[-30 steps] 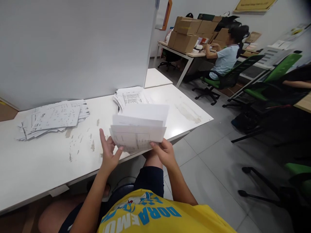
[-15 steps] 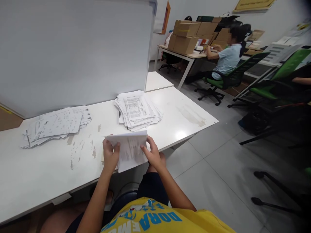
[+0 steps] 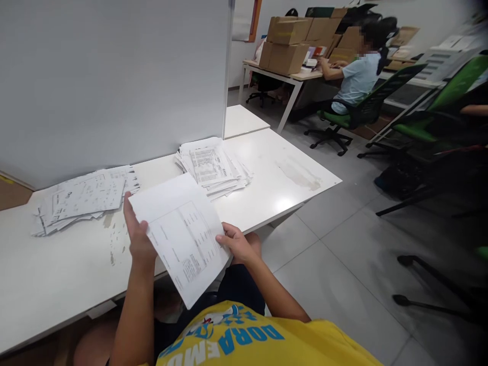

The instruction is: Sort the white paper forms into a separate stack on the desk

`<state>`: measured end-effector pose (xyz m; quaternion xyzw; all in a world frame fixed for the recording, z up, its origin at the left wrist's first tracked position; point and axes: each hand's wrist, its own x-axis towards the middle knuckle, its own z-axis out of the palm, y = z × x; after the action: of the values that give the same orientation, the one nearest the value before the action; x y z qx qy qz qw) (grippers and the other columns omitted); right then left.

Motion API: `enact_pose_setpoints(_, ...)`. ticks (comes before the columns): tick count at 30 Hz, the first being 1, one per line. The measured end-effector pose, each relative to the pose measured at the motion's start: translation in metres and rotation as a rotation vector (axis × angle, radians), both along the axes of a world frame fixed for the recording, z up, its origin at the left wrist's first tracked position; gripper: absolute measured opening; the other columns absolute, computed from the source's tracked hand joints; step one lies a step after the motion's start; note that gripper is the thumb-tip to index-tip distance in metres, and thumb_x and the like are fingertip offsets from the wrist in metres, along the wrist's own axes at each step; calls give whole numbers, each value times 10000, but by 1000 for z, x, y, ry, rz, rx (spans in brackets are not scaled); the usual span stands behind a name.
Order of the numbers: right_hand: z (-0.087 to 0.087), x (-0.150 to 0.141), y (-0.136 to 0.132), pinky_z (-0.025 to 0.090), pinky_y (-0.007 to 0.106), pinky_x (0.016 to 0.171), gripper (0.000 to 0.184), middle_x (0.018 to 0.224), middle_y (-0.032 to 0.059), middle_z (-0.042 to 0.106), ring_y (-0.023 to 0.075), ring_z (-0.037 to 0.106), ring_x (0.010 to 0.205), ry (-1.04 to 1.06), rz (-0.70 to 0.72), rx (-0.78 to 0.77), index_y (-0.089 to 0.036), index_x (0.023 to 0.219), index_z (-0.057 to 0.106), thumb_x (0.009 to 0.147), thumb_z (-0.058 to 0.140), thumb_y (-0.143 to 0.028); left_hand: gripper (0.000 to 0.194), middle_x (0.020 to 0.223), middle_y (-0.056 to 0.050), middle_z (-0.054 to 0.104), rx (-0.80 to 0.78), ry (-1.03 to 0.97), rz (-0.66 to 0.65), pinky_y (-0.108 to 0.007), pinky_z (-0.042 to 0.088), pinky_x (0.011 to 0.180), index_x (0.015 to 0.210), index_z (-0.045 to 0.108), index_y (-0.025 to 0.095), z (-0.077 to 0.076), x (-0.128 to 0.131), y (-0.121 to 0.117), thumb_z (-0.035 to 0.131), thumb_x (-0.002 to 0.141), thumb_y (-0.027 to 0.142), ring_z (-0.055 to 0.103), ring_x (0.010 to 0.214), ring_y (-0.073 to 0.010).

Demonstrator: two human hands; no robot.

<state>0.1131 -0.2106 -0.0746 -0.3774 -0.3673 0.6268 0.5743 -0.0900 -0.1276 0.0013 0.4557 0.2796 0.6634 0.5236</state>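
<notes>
A printed sheet of paper [image 3: 183, 234] is held tilted above the near edge of the table, its text and ruled lines facing me. My left hand [image 3: 139, 231] grips its left edge, thumb on the front and fingers behind. On the right edge, my right hand [image 3: 234, 241] pinches the paper between thumb and fingers. Whether more than one sheet is held I cannot tell. Just beyond it lies an untidy stack of printed papers [image 3: 211, 165], partly covered by the sheet. Another loose paper pile [image 3: 87, 195] rests to the left.
The white table [image 3: 57, 269] has brownish scuff marks and ends at the right. A tall white panel [image 3: 114, 76] stands along its back edge. Farther right, a person [image 3: 358, 81] sits on a green office chair [image 3: 339, 118] by a desk with cardboard boxes [image 3: 284, 56].
The paper, earlier upright and seemingly folded or bent, now lies opened out and turned at a slant, printed side showing. My left hand has moved left and up; my right hand stayed nearly in place.
</notes>
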Motion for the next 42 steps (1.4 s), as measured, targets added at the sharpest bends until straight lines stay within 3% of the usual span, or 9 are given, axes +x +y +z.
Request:
enact_pose_setpoints(4,5,-11,-20,500,296,771,428,975,44,732,185,671,828,175,169,-145,-198,1067,697,704,813,-394,561,1452,-80,515,-130,-153,-178,-477,454,1048,1298,580,264,4,8,-6,601,806,533,498,1303,-334)
enact_pose_setpoints(9,-5,-14,-50,527,301,790,500,1070,90,739,198,700,885,307,287,-235,-157,1132,684,690,825,-344,496,1310,-134,615,-274,-124,-170,-505,508,947,1014,685,190,-22,9,-30,572,784,615,582,1183,-362)
enact_pose_setpoints(15,-14,-3,-66,555,334,822,488,1081,111,744,234,714,950,286,212,-301,-136,1099,686,685,825,-352,479,1411,-108,558,-460,-119,-224,-439,527,889,1134,656,213,-45,6,-49,554,819,559,621,1125,-298)
enact_pose_setpoints(22,-6,-2,-74,585,400,829,532,1083,116,740,279,708,997,181,124,-313,-163,1165,650,693,827,-331,396,1189,-117,693,-473,-5,-243,-425,544,822,1003,659,194,-50,5,-47,582,832,542,674,1025,-297)
enact_pose_setpoints(24,-4,-5,-77,582,408,844,532,1088,118,738,281,703,1011,161,141,-292,-158,1169,653,695,825,-327,380,1265,-119,661,-473,-16,-261,-414,539,858,1044,654,197,-50,5,-52,588,843,512,656,1088,-290)
enact_pose_setpoints(27,0,-11,-81,571,419,870,549,1106,119,732,281,694,1030,127,137,-252,-156,1182,655,695,824,-343,473,1356,-102,609,-498,-36,-249,-436,524,931,1266,581,251,-52,4,-68,594,859,492,629,1163,-290)
enact_pose_setpoints(32,10,-18,-86,550,452,900,569,1123,121,726,288,693,1015,61,83,-235,-166,1142,675,647,852,-385,626,1283,-82,659,-483,92,-164,-447,535,960,1431,469,292,-56,0,-96,643,851,448,650,1141,-308)
enact_pose_setpoints(38,10,-22,-83,553,447,888,517,1115,120,727,289,697,992,16,-41,-279,-186,1102,690,687,809,-469,711,1394,-98,580,-308,253,-35,-391,531,993,1468,431,274,-67,-2,-87,703,830,428,561,1274,-300)
enact_pose_setpoints(42,-8,-31,-86,535,469,913,497,1074,120,738,305,688,1014,-54,42,-278,-182,1049,717,683,804,-507,740,1335,-126,618,-265,295,39,-420,546,970,1497,379,255,-87,-18,-85,664,852,479,604,1220,-295)
